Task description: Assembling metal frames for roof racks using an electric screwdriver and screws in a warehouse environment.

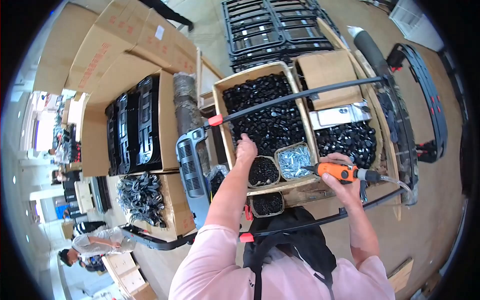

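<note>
So the spacing that matters here is the tip of the orange air screwdriver versus the silver screws. The right hand has its fingers wrapped around the driver body, and the tool's long axis runs pretty much sideways, nose pointing left, clear hose trailing off right. That puts the screws just left of the nose, right at the tray's edge; can't tell if it's actually touching any. The left hand is over on the other side, reaching down at the left part of the big wooden bin, fingers in among the black plastic parts. No clue if it's pinching one, the fingertips are buried. The tray of small black pieces sits between the left hand and the screws, so the right hand is clearly nearer to those. Both hands are between the frame's upper bar and lower bar, fwiw.
</note>
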The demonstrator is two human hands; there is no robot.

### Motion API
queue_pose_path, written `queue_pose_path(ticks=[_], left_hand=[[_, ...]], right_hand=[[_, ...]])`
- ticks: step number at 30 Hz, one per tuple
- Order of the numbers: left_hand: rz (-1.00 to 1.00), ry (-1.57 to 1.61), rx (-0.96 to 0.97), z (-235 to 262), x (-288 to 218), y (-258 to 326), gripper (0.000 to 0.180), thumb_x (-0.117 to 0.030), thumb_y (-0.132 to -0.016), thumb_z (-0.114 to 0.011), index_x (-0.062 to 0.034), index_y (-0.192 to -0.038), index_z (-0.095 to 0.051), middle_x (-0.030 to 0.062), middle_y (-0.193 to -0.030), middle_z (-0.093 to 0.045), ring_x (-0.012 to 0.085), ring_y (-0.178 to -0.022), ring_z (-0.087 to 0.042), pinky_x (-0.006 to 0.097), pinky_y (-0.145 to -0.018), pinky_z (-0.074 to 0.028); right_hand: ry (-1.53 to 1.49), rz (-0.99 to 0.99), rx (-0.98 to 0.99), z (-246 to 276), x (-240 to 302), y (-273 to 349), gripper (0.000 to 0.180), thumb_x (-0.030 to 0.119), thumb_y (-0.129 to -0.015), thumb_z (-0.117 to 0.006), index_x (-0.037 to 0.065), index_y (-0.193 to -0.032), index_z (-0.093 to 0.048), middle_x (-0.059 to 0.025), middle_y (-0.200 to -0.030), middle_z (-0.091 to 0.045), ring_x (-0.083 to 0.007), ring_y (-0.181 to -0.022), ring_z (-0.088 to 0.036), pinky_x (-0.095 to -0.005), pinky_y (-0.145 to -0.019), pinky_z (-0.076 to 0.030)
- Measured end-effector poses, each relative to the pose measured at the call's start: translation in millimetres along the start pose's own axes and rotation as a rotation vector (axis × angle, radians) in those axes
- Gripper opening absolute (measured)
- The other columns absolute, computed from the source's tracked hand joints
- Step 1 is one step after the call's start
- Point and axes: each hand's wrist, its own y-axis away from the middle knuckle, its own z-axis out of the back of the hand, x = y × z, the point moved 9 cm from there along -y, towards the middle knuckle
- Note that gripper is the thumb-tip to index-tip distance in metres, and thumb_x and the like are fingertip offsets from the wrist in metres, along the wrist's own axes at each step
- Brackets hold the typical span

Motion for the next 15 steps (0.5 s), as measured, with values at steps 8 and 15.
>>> queue_pose_path(ticks=[8, 15], left_hand=[[-0.156, 0.320, -0.194, 40, 3, 14, 0.029, -0.012, -0.100, -0.064, -0.0025, -0.126, -0.056, 0.0265, -0.121, -0.068, 0.0460, -0.113, -0.071, 0.050, -0.098, -0.057], [0.030, 1.674, 0.415, 52, 17, 122, 0.030, -0.024, -0.114, -0.052, -0.0059, -0.137, -0.057, 0.0065, -0.110, -0.069, 0.0177, -0.085, -0.065, 0.033, -0.075, -0.053]], right_hand=[[-0.076, 0.018, -0.008, -23, -34, -46, 0.055, 0.008, -0.088, -0.083, 0.002, -0.137, -0.059, -0.0133, -0.124, -0.072, -0.0187, -0.114, -0.069, -0.0360, -0.106, -0.054], [-0.113, -0.003, -0.027, -90, -132, -140, 0.056, 0.008, -0.088, -0.085, 0.002, -0.138, -0.060, -0.0104, -0.122, -0.070, -0.0170, -0.110, -0.067, -0.0321, -0.103, -0.053]])
